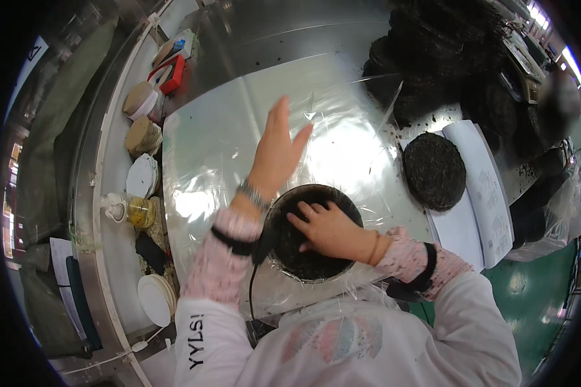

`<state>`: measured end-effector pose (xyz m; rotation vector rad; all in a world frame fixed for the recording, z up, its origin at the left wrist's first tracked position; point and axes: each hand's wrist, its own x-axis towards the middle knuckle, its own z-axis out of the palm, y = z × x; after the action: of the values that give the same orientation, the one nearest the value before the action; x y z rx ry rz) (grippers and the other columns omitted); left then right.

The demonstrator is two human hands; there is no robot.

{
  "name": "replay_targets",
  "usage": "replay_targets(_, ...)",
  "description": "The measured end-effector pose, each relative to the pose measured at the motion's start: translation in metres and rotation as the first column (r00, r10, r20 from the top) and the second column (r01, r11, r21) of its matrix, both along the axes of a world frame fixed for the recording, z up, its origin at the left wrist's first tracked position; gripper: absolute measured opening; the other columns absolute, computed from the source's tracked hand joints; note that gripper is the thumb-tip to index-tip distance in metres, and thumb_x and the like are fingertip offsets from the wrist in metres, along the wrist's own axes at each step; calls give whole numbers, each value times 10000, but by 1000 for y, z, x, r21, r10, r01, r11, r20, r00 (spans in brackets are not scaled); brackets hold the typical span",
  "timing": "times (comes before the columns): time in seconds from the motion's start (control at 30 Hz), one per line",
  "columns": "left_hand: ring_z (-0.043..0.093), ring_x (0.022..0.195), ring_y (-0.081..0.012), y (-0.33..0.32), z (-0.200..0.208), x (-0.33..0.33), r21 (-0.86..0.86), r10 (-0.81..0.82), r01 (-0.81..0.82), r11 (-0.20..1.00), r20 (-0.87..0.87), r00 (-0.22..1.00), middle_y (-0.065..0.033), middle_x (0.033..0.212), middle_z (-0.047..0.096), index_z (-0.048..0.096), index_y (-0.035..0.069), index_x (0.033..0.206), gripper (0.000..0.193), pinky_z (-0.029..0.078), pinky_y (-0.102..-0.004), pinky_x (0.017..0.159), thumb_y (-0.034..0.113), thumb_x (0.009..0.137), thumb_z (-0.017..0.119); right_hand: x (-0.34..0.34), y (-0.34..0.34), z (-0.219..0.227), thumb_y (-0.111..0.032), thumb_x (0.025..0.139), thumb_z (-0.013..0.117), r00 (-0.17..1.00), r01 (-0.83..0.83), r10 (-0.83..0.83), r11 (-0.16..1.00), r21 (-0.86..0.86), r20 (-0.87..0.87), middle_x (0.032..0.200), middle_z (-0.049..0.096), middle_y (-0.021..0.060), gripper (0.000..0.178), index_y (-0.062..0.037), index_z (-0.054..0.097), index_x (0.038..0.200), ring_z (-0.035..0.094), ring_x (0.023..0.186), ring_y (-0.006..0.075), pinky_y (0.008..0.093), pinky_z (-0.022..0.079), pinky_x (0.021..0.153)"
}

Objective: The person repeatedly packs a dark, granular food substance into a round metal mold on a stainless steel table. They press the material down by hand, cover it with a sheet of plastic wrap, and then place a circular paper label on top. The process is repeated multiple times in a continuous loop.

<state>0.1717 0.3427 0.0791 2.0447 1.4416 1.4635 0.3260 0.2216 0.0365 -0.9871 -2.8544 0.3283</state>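
Note:
My left hand point(279, 151) is raised over the clear plastic sheet point(219, 142), its fingers stretched out and its thumb apart, holding nothing. The fingers of my right hand point(332, 232) lie spread on the dark surface inside a round, shallow pan-like dish point(316, 191) in front of me. Whether that dark surface is the dish's own bottom or a layer of material, I cannot tell. To the right, a dark, rough-textured round cake point(434, 171) of pressed, dried-looking material rests on white printed paper point(481, 187).
Stacks of similar dark cakes point(426, 58) fill the far right, beside a scale-like device point(526, 77). Along the left edge stand a red object point(168, 75), several lidded round containers point(142, 100), a bottle of yellow liquid point(141, 211) and a stack of pale discs point(156, 300).

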Motion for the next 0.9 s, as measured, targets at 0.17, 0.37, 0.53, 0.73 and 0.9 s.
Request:
replay_targets(0.17, 637, 1255, -312, -130, 3, -53, -518, -50, 75, 852, 62, 997, -197, 1350, 666, 462, 15, 1503, 482, 470, -379, 1066, 224, 1077, 548, 34, 78, 7, -292, 1040, 619, 346, -190, -766, 509, -840, -542, 1174, 714, 158, 410, 18, 630, 1309, 707, 1045, 238, 381, 577, 901)
replay_targets(0.37, 574, 1312, -359, -190, 9, 13, -121, -357, 336, 934, -336, 872, -145, 1461, 576, 602, 22, 1358, 439, 449, -431, 1113, 206, 962, 654, 33, 86, -74, -186, 1020, 615, 486, 344, -744, 645, -682, -458, 1036, 708, 134, 238, -47, 673, 1204, 706, 881, 220, 334, 567, 811)
replay_targets(0.53, 575, 1309, -340, -214, -13, 28, -210, -507, 537, 817, -704, 497, -91, 1541, 505, 677, 49, 1180, 267, 463, -417, 1109, 168, 951, 609, 111, 81, -31, -164, 817, 826, 819, 359, -220, 917, 175, -530, 1421, 588, 143, 489, -83, 679, 1276, 556, 1259, 388, 498, 433, 1091)
replay_targets(0.73, 608, 1260, -315, -221, -23, 32, -195, -485, 501, 843, -677, 553, -88, 1529, 530, 690, 50, 1122, 228, 487, -410, 1079, 186, 957, 612, 273, 6, -24, -330, 781, 874, 773, 634, -633, 774, 3, 38, 1660, 280, 248, 1003, -53, 352, 1592, 249, 1532, 473, 632, 276, 1186)
replay_targets(0.9, 643, 1202, -299, -219, -8, 23, -263, -623, 565, 782, -374, 687, -103, 1452, 599, 695, 51, 1210, 296, 491, -417, 1075, 193, 951, 669, 287, 6, -15, -282, 879, 771, 770, 607, -624, 781, -149, -130, 1603, 394, 255, 788, -36, 432, 1546, 334, 1501, 457, 551, 305, 1206)
